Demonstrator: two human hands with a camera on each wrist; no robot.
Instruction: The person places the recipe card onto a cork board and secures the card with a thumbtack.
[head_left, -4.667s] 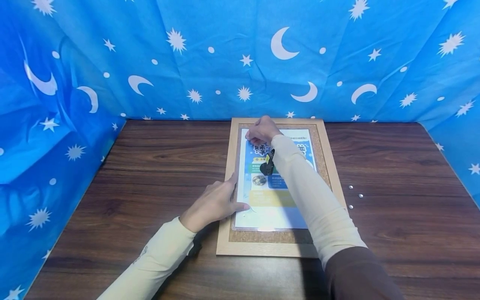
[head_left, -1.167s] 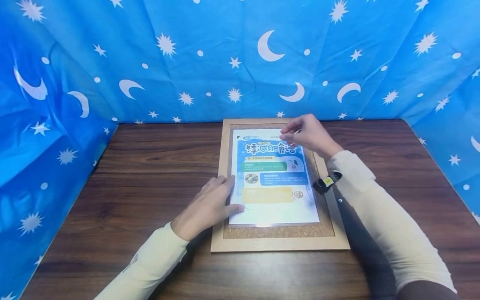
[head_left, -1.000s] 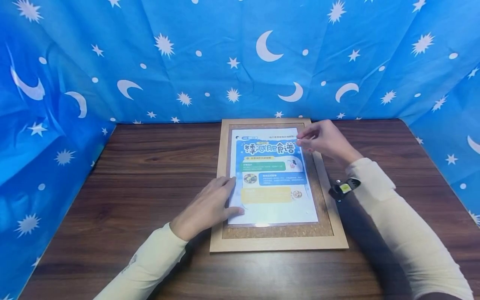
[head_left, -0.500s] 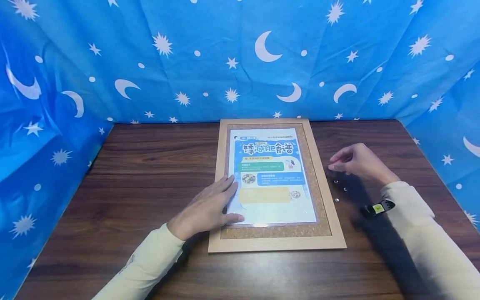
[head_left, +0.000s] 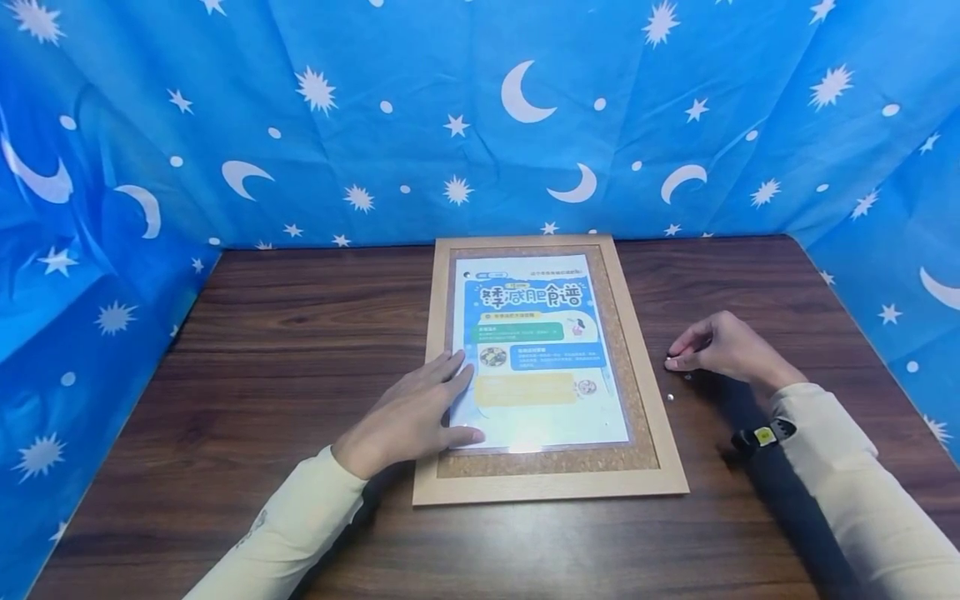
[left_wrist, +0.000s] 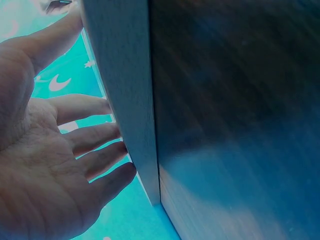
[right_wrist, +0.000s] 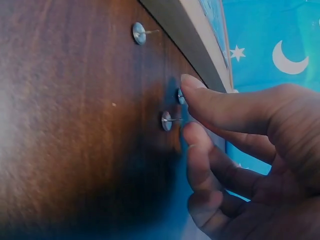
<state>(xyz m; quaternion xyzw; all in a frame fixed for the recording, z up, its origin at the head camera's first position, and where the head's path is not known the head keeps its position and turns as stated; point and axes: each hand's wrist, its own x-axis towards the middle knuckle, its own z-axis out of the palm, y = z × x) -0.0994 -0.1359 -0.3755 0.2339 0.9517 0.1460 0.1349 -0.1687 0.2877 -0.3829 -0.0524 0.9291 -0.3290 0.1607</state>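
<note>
A printed sheet (head_left: 525,425) lies on a wood-framed cork board (head_left: 551,487). At its upper left corner shows a small round tack head (head_left: 467,275). My left hand (head_left: 408,408) rests along the board's left side, thumb over the sheet's lower left edge. From the left wrist, the fingers (left_wrist: 100,160) look nearly straight against the frame. Right of the board, my right hand (head_left: 723,350) pinches a thumbtack (right_wrist: 180,96) between thumb and index finger, low over the table. The index fingertip is hidden behind the thumb. Two more thumbtacks (right_wrist: 166,121) stand point-up close by.
The dark wooden table (head_left: 285,333) surrounds the board. A blue curtain (head_left: 420,75) with moons and stars hangs behind and at both sides, close to the board's far edge. The right wrist wears a black strap with a camera (head_left: 761,436).
My right hand has left the sheet's upper left corner, crossed rightward and come down to the thumbtacks, its fingertips now on one. My left hand keeps its place on the board.
</note>
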